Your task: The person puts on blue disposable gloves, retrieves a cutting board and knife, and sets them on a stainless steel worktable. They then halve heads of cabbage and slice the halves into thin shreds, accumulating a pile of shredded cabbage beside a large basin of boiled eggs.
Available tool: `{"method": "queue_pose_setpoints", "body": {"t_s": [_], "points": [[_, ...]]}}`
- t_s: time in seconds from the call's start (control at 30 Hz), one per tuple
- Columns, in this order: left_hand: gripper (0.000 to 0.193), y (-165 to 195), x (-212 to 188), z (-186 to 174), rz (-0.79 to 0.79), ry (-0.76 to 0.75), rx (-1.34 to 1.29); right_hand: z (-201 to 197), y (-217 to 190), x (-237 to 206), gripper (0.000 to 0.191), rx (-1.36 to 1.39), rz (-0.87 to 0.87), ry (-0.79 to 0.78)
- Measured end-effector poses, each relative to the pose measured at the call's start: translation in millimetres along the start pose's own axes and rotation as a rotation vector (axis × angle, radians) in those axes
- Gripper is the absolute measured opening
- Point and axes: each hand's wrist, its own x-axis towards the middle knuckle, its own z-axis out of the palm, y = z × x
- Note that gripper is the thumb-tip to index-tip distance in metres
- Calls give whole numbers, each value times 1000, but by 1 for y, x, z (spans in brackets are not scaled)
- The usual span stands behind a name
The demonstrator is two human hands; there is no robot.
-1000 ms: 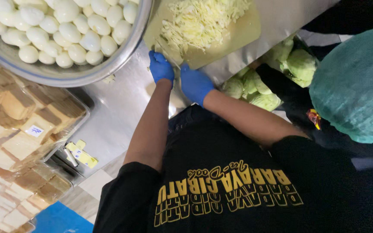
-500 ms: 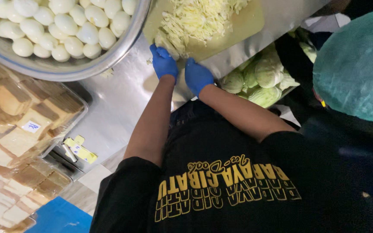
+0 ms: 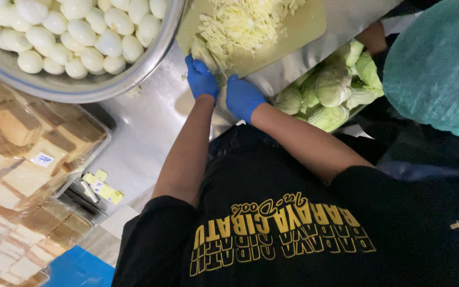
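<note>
Both my hands wear blue gloves at the near edge of a yellow-green cutting board [image 3: 304, 26]. My left hand [image 3: 200, 79] presses down on a pale cabbage piece [image 3: 203, 52] at the board's corner. My right hand [image 3: 243, 98] is closed in a fist just beside it, gripping what looks like a knife [image 3: 223, 75]; its blade is mostly hidden. A heap of shredded cabbage [image 3: 245, 21] lies further up the board. My bare forearms and black printed shirt fill the lower part of the view.
A big metal bowl [image 3: 81, 87] of peeled eggs [image 3: 75, 32] stands at the upper left. Trays of sliced bread [image 3: 22, 154] lie at the left. A crate of cabbage heads [image 3: 330, 90] and a person in a teal hair net [image 3: 436, 64] are at the right.
My hands stay together at the board's corner, with small movements over the cabbage piece. The view has shifted a little, showing more of the cabbage crate.
</note>
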Motion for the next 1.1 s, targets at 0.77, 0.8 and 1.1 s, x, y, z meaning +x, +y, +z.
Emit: {"method": "queue_pose_setpoints", "body": {"t_s": [0.77,0.8,1.1], "points": [[71,27,-8,-22,141,-133,156,-3,41,12,30,69,-66,47],[66,25,-3,-25,80,-195,-36,-16,46,11,27,38,-15,53],[64,9,34,-44,-359,-729,-507,-84,29,-2,23,27,-134,68]]}}
